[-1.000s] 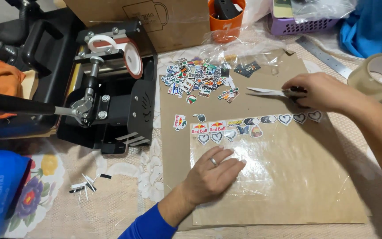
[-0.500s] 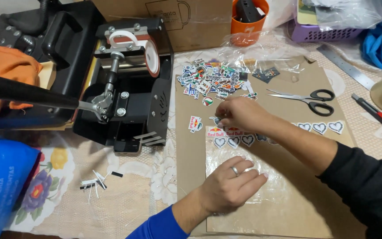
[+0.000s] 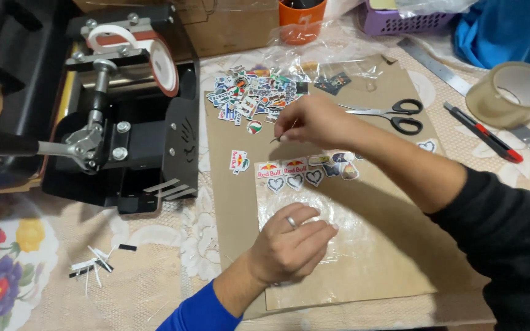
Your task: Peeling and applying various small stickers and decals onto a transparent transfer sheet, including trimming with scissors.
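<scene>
My left hand (image 3: 292, 242), with a ring and a blue sleeve, rests with curled fingers on a clear plastic sheet (image 3: 345, 245) lying on a brown cardboard sheet (image 3: 400, 270). My right hand (image 3: 314, 121), in a black sleeve, hovers at the near edge of a pile of small colourful stickers (image 3: 249, 97), its fingertips pinched on a small thin piece. Along the plastic's far edge runs a row of stickers (image 3: 305, 171), some heart-shaped. One sticker (image 3: 238, 161) lies alone to the left. Black-handled scissors (image 3: 394, 115) lie just right of my right hand.
A black mug heat press (image 3: 124, 122) fills the left side. An orange cup (image 3: 302, 18) and a purple basket (image 3: 400, 21) stand at the back. A tape roll (image 3: 510, 92), a utility knife (image 3: 483, 132) and a metal ruler (image 3: 433, 64) lie right. Paper scraps (image 3: 93, 266) lie near left.
My right hand left the scissors lying on the cardboard and moved left to the sticker pile. My left hand's fingers have curled on the plastic. The view shifted closer.
</scene>
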